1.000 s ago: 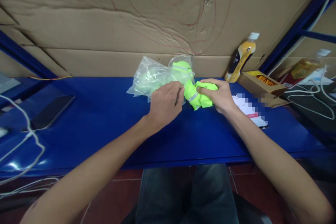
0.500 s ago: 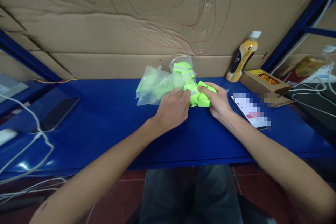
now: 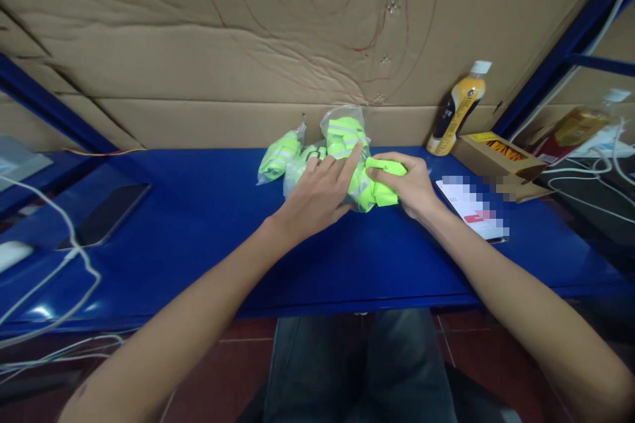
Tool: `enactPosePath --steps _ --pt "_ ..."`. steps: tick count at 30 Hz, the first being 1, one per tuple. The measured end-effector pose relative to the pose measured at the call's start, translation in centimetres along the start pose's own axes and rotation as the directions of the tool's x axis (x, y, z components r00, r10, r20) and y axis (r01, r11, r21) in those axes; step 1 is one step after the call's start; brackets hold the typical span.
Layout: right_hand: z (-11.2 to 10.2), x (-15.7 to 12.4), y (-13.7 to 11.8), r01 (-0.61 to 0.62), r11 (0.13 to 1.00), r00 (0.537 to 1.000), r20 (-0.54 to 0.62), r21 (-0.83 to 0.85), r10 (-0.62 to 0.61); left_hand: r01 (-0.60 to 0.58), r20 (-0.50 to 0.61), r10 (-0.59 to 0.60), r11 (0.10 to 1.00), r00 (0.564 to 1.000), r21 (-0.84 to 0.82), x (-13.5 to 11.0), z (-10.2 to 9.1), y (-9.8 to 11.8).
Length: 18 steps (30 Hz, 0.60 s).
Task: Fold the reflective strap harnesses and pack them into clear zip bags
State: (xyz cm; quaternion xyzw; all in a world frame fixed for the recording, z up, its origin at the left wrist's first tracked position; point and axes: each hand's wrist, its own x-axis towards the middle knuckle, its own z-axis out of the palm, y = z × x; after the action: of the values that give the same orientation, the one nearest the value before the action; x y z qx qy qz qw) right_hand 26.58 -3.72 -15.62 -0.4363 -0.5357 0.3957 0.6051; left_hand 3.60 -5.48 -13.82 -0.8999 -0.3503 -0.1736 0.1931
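Observation:
A folded neon-green garment with grey reflective strips [image 3: 377,190] lies on the blue table [image 3: 198,231], partly inside a clear plastic bag [image 3: 347,175]. My right hand [image 3: 409,186] is closed on the garment's right end. My left hand [image 3: 317,195] rests on the bag with its fingers stretched out toward the garment. Behind it lie two more bagged green garments, one [image 3: 278,157] at the left and one [image 3: 344,130] standing against the cardboard.
A cardboard wall [image 3: 248,53] backs the table. A yellow drink bottle [image 3: 459,109] and an open carton [image 3: 496,155] stand at right, with a phone [image 3: 473,211] beside my right wrist. A dark phone [image 3: 106,215] and white cables [image 3: 44,277] lie at left.
The clear bag has slid rightward over the garment. My left hand went from a pinch on the bag's edge to outstretched fingers. The bagged garment at the left now shows clearly.

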Motion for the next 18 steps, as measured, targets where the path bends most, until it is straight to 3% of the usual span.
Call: enactPosePath --steps 4,10,15,18 --pt "1.0 -0.9 0.1 0.108 0.990 0.990 -0.077 -0.089 -0.115 -0.022 0.044 0.021 0.999 0.999 0.029 -0.1 0.7 0.3" --pt "2.4 -2.4 -0.7 0.182 0.978 0.971 -0.140 -0.103 -0.196 0.001 0.047 -0.009 0.988 0.999 0.157 0.5 -1.0 1.3" --pt "3.3 -3.2 -0.7 0.140 0.989 0.985 -0.099 -0.054 -0.144 -0.075 -0.054 0.082 0.990 0.995 0.122 0.1 -0.1 0.6" --pt "3.6 -3.5 -0.7 0.153 0.985 0.987 -0.033 -0.079 -0.156 -0.049 -0.132 0.051 0.999 0.990 0.017 -0.1 1.1 0.3"
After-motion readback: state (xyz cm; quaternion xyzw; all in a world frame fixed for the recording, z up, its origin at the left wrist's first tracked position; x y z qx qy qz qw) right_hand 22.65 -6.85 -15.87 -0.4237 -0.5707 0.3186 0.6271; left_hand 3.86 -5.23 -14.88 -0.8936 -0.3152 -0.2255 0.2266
